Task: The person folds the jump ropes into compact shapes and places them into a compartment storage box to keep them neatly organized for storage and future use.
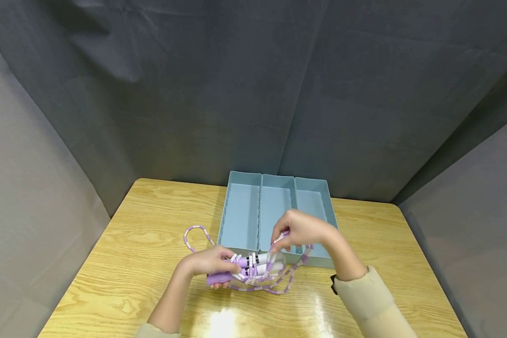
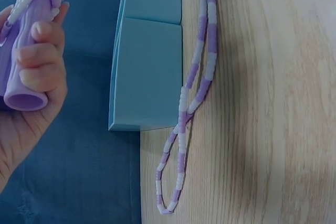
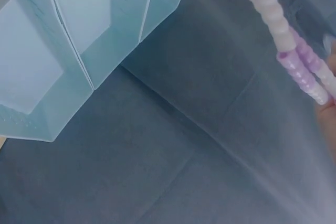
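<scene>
Left hand [image 1: 209, 262] grips purple-and-white beaded skipping rope [image 1: 252, 268] by its handles [image 1: 219, 279], inside the back edge of the wooden table [image 1: 139, 253]; right hand [image 1: 297, 230] pinches cord [image 3: 275, 22]. Likely light, limp; handles hold best.

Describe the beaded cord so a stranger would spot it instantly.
On the wooden table, find the blue tray with three compartments. At its near edge, the left hand grips purple-ended handles while the right hand holds the beaded cord. Unlike the handles and the plain tray, the cord alternates purple and white segments along its looping length.
</scene>
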A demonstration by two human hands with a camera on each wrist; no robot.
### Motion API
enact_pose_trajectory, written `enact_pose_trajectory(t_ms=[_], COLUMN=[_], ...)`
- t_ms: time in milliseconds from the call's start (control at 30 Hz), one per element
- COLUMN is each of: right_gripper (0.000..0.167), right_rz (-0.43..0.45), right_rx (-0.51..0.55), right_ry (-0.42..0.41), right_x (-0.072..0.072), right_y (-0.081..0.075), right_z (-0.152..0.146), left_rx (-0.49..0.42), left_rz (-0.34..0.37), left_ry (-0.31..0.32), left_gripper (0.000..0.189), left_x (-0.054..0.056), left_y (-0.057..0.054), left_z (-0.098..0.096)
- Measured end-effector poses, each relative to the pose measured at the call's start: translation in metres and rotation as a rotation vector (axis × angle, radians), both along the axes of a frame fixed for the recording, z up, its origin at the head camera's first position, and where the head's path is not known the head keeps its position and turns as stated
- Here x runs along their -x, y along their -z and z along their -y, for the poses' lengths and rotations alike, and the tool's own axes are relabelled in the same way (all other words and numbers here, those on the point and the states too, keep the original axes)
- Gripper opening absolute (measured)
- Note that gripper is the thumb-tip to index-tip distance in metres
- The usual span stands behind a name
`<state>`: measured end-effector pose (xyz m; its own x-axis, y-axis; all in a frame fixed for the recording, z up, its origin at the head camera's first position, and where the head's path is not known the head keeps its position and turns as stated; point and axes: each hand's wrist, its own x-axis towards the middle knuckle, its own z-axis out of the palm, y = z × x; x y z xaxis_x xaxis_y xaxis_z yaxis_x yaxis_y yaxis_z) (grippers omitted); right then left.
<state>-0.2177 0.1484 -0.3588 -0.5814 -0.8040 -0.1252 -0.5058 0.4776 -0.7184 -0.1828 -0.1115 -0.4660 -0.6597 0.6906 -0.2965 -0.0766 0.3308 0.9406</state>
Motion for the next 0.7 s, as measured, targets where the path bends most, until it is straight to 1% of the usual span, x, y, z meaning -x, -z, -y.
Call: enact_pose_trajectory(t_ms=[133,233,333,533,700], right_gripper=[0.007,0.008,0.008,0.009,0.013], right_rz=[0.090,0.131,0.161,0.241,0.319], right_rx=[-0.016,-0.035,-0.039,0.009,0.045], right_ry=[-0.024,-0.031,-0.040,-0.063,-0.073], right_x=[0.006,0.011,0.016,0.024,0.032], right_y=[0.002,0.007,0.011,0.021,0.034], right_z=[0.006,0.010,0.014,0.019,0.018], left_rx=[0.003,-0.012,-0.018,-0.040,-0.062], left_rz=[0.014,0.018,0.025,0.053,0.058], left_ry=[0.044,0.088,0.121,0.164,0.196], left_gripper=[0.019,0.017,0.017,0.019,0.019], left_x=[0.000,0.000,0.000,-0.002,-0.003], left_y=[0.004,0.007,0.008,0.007,0.006], left_z=[-0.003,-0.005,-0.006,-0.007,-0.006])
